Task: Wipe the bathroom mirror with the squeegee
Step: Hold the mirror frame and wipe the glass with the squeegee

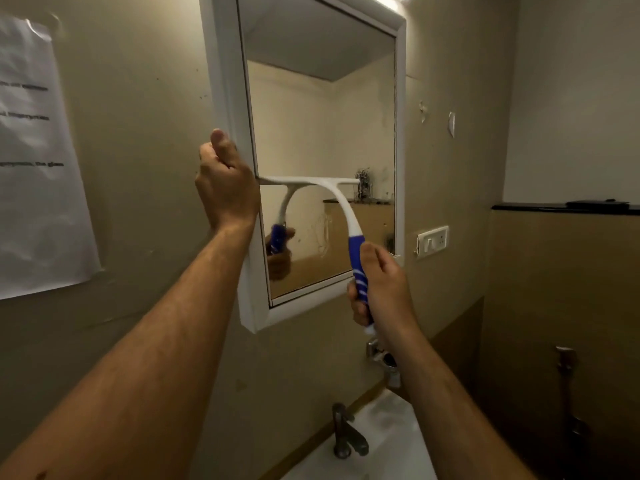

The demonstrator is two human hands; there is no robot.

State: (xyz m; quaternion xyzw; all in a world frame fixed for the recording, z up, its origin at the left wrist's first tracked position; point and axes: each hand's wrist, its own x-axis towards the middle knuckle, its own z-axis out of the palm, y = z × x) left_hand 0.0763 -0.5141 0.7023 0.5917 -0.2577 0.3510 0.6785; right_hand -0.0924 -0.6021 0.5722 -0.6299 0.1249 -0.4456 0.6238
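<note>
Two hands were at work mid-stroke. The mirror, a tall glass pane in a smooth white frame on the beige wall, was steadied by the left hand, fingers curled round its left edge. The squeegee, a curved white T-shape with a ribbed blue grip, lay with its blade against the glass about halfway down; the right hand clasped its handle. The next pull likely needed even pressure downward, then the smudged right strip.

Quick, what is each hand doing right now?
Left hand: grips the mirror frame.
Right hand: grips the squeegee handle.
</note>
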